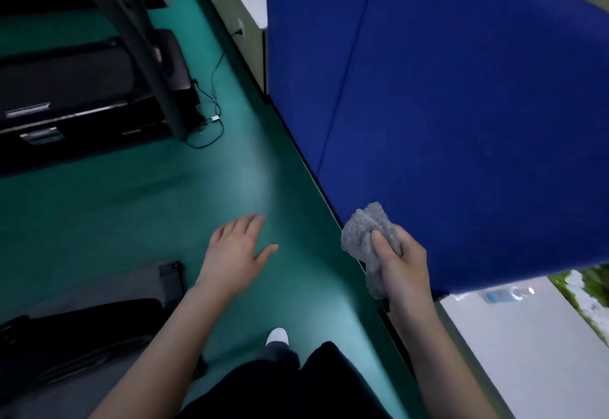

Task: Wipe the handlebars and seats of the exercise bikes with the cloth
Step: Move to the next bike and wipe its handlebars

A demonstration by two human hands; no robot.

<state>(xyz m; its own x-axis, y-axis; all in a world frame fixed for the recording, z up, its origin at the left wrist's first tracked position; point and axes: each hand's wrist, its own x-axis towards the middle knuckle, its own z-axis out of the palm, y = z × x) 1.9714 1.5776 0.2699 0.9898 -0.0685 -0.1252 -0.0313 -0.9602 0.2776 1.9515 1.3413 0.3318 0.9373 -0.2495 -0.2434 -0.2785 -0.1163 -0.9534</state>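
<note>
Head view shows my right hand (400, 264) gripping the grey, fluffy, bunched cloth (369, 237) against the blue partition (461, 105); my left hand (235, 252) hovers left of that partition, fingers relaxed, holding nothing, above the green floor (131, 208).

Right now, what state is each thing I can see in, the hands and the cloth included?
grey cloth, bunched up, held in the right hand.
right hand, gripping the cloth, thumb on top.
left hand, open, fingers spread, holding nothing.
black cable, lying loose on the green floor.
black machine, untouched, apart from both hands.
blue panel, standing upright beside the right hand.
</note>
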